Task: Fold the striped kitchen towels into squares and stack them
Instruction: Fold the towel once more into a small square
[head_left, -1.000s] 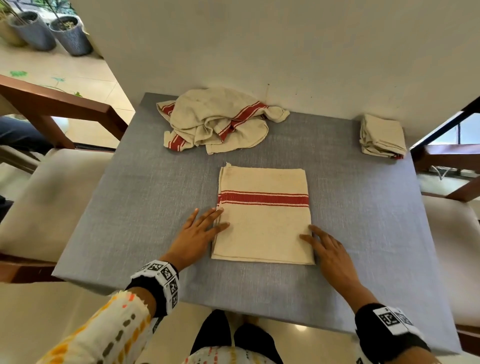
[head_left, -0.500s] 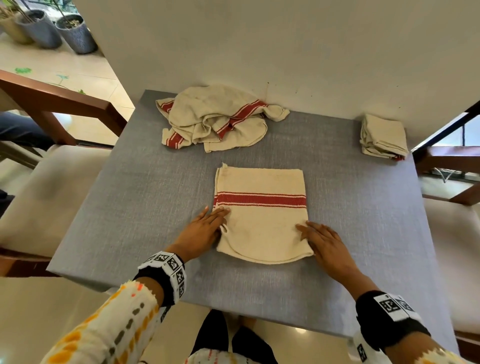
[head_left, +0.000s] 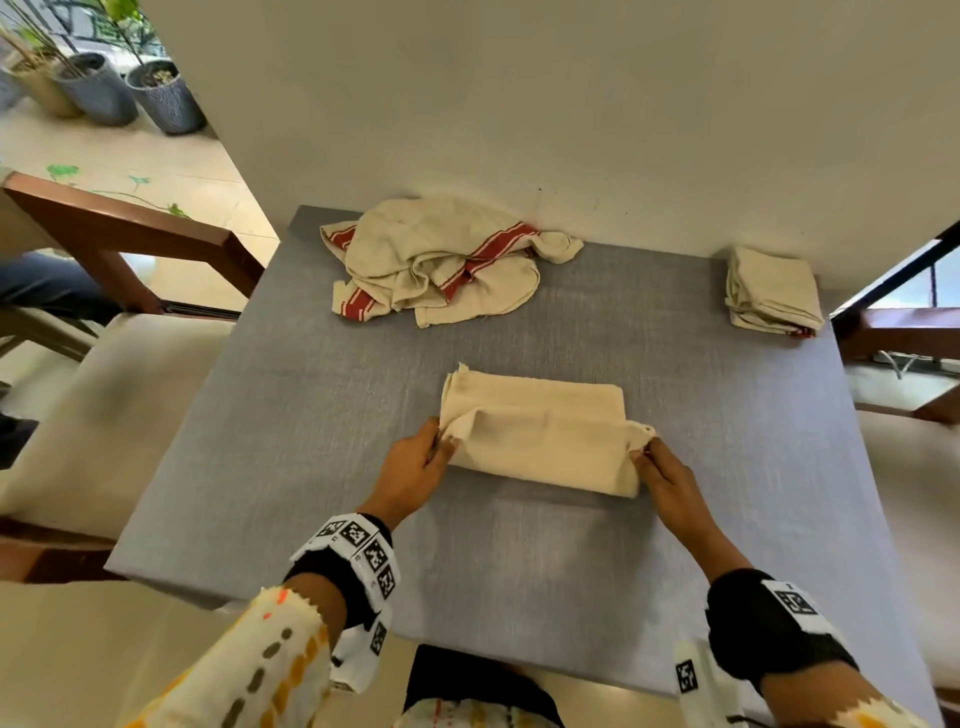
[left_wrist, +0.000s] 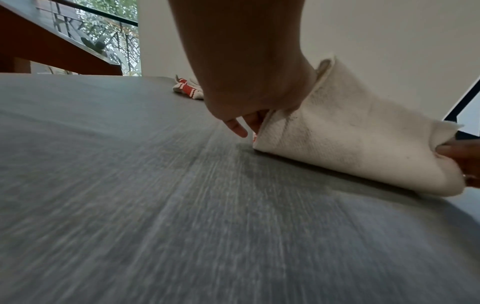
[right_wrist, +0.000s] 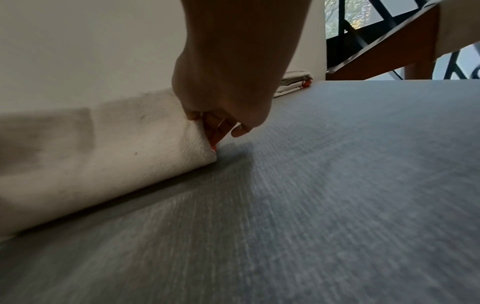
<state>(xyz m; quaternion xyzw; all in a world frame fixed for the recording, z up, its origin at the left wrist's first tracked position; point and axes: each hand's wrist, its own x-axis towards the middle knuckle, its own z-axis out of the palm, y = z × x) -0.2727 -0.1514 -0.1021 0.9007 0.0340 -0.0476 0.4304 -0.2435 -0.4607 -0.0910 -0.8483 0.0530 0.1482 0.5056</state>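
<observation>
Grey fabric-textured desk (head_left: 270, 467) set against a plain off-white wall (head_left: 519, 104). Brown wooden chairs (head_left: 130, 228) with cream cushions (head_left: 83, 415) stand at both sides. Far left, potted plants (head_left: 161, 98) on a pale tiled floor (head_left: 156, 171); far right, a dark-framed window (right_wrist: 363, 20) admitting daylight.

text: none readable | wristbands (head_left: 363, 551): coded square markers only

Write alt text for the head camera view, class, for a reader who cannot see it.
Two hands, left hand and right hand, pinch the near corners of a cream kitchen towel and fold it away over itself on a grey table. A crumpled pile of red-striped towels lies at the far edge, and a folded stack sits far right.
</observation>
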